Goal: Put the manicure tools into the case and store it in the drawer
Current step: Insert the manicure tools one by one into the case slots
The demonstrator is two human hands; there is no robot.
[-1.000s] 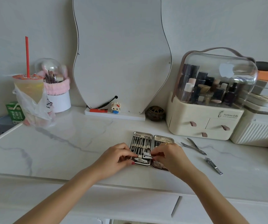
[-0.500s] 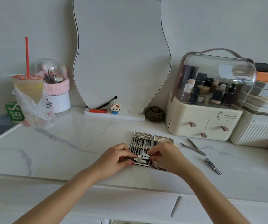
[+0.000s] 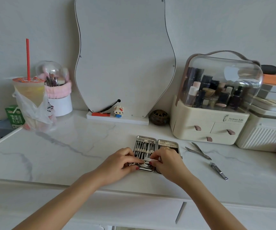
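An open silver manicure case (image 3: 145, 140) lies flat on the marble top, its left half lined with several metal tools under straps. My left hand (image 3: 119, 163) holds the case's near left edge with curled fingers. My right hand (image 3: 168, 161) pinches a small silver nail clipper (image 3: 148, 159) over the case's lower part. To the right on the marble lie a cuticle nipper (image 3: 198, 151) and a second nail clipper (image 3: 218, 170). A drawer front (image 3: 134, 211) with a slim handle (image 3: 180, 212) runs below the counter edge.
A wavy mirror (image 3: 125, 55) leans on the wall behind. A cream cosmetics organiser (image 3: 212, 117) with small drawers stands at the right, a white ribbed box (image 3: 263, 135) beside it. At the left are a drink cup with red straw (image 3: 28, 90), a brush holder (image 3: 59, 100) and a green carton (image 3: 14, 117).
My right hand has shifted slightly left and down, bringing the small clipper lower over the case's near end. My left hand stays on the case's edge.
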